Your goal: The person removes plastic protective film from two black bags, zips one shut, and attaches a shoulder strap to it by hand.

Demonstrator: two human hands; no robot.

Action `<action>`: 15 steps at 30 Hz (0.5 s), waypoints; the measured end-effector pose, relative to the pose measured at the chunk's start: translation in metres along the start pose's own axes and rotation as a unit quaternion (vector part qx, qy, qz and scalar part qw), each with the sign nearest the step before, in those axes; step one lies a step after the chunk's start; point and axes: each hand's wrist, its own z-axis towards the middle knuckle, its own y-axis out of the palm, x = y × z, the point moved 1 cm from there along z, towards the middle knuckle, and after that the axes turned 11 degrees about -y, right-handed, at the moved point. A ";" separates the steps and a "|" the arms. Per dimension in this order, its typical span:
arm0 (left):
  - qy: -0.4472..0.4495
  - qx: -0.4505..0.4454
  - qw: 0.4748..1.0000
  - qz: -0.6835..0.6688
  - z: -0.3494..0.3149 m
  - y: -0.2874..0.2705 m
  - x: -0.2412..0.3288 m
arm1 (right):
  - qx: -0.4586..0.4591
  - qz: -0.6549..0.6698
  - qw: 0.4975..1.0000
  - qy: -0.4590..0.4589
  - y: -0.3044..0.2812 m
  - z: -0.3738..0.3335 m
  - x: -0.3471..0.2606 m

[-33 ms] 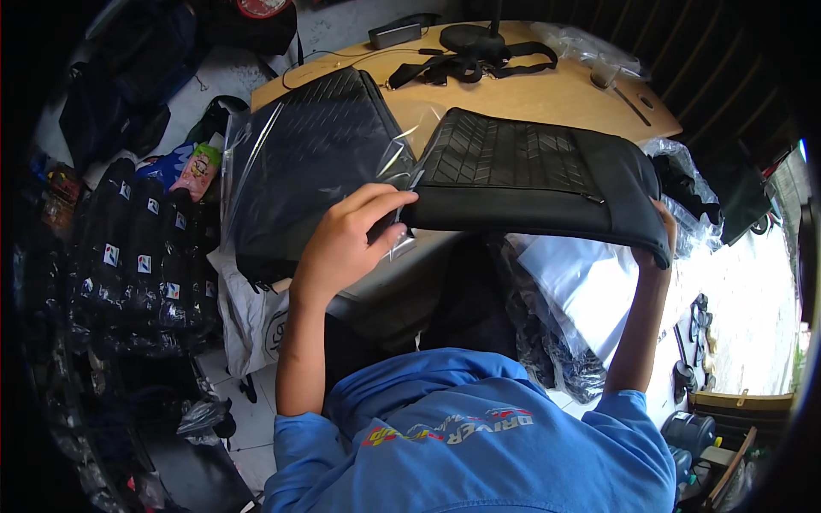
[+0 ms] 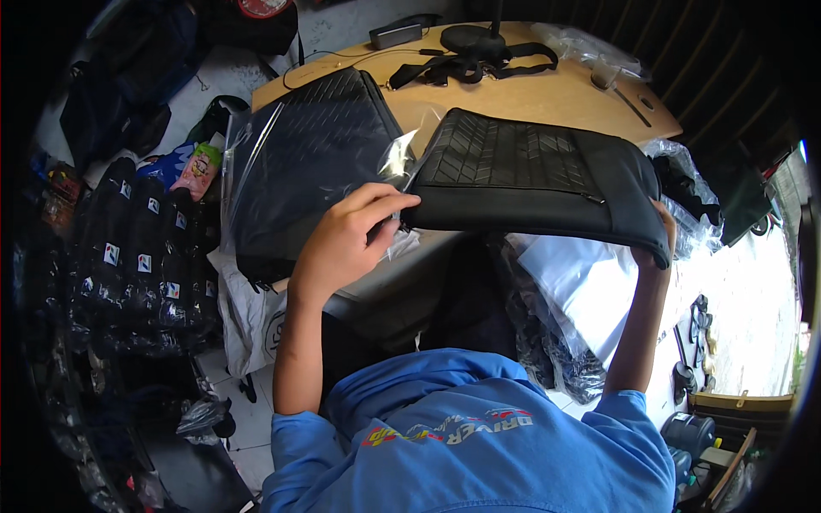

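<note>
A flat black bag (image 2: pixel 513 162) with a quilted, slanted-line panel and a short zipper is held up over the table's near edge. At its right end my right hand (image 2: pixel 664 229) is closed around the edge, partly hidden by the bag. My left hand (image 2: pixel 346 239) is at the bag's left end, thumb and fingers curled in on the edge of a clear plastic bag (image 2: pixel 398 158); the exact grip is partly hidden. Left of the held bag, a similar dark bag (image 2: pixel 316 145) lies inside clear plastic on the table.
The wooden table (image 2: pixel 368 73) bears black straps (image 2: pixel 530 61), a round black stand base (image 2: pixel 470 38) and a small dark box (image 2: pixel 395 35). Plastic-wrapped black goods (image 2: pixel 141 248) are stacked at left. White plastic sheets (image 2: pixel 581 282) hang below the held bag at right.
My left hand has shifted very slightly, and the shine on the clear plastic beside it has moved. The black bag and my right hand stay in place.
</note>
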 end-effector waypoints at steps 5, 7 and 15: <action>-0.044 0.013 0.999 -0.012 0.015 0.006 -0.008 | 0.073 0.040 0.995 0.060 0.009 0.000 0.001; -0.074 0.016 0.997 -0.027 0.025 0.009 -0.011 | 0.099 0.050 0.991 0.079 0.011 -0.004 0.003; -0.111 0.127 0.985 0.039 0.038 0.014 -0.017 | 0.149 0.002 0.985 0.092 0.033 -0.021 -0.001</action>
